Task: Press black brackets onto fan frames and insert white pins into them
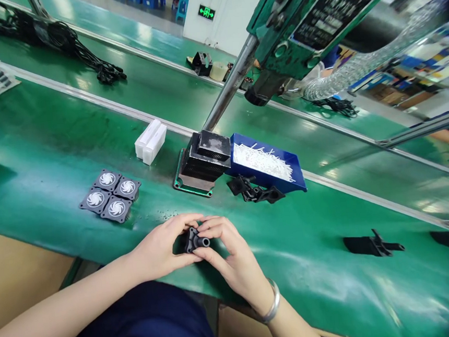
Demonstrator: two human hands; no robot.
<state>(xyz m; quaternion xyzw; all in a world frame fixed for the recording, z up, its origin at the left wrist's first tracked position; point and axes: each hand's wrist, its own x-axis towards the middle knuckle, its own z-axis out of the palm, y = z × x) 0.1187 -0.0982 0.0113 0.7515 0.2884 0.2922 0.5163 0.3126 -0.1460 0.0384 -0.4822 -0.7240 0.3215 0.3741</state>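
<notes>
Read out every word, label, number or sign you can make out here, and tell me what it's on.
No words or numbers are readable.
Green sign on the white wall: arrows and a figure.
Dark plate on the green machine: print too blurred.
Held black flanged part: no lettering visible.

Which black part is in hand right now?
The black part with a round stem, held by the left hand and right hand; the four swirl-marked pieces, the pile beside the blue bin and pieces farther right lie untouched.
</notes>
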